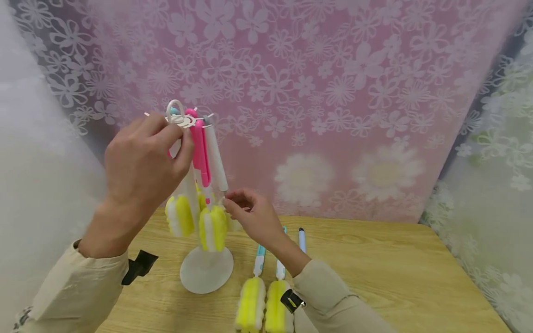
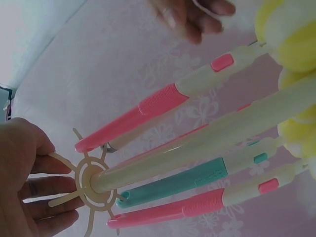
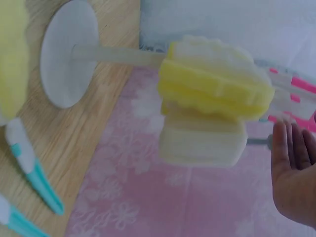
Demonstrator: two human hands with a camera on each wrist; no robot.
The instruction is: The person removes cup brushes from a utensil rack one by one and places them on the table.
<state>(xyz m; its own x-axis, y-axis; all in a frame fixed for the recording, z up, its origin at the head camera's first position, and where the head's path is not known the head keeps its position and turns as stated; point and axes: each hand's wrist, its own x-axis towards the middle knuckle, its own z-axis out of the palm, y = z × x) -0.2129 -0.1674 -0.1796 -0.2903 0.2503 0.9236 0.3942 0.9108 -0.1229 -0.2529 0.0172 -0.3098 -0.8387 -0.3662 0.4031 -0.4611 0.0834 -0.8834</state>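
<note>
A white stand with spokes [image 2: 96,182] around its top holds several hanging sponge brushes. My left hand [image 1: 141,162] grips its top, with thumb and fingers around the spokes. A pink-handled brush [image 1: 201,152] with a yellow and white sponge hangs on the near side. To its right hangs a white-handled brush [image 1: 216,157]; its pale sponge [image 3: 202,140] shows in the right wrist view. My right hand [image 1: 258,215] is beside that brush's lower handle, fingers loosely bent, fingertips near its grey rod. In the left wrist view, a teal-handled brush [image 2: 173,182] hangs between pink ones.
The stand's round white base [image 1: 206,273] rests on the wooden table [image 1: 374,273]. Two brushes with yellow and white sponges [image 1: 251,303] lie right of it, below my right forearm. A pale blue handle [image 1: 301,240] lies beyond. A pink floral curtain [image 1: 316,115] hangs behind.
</note>
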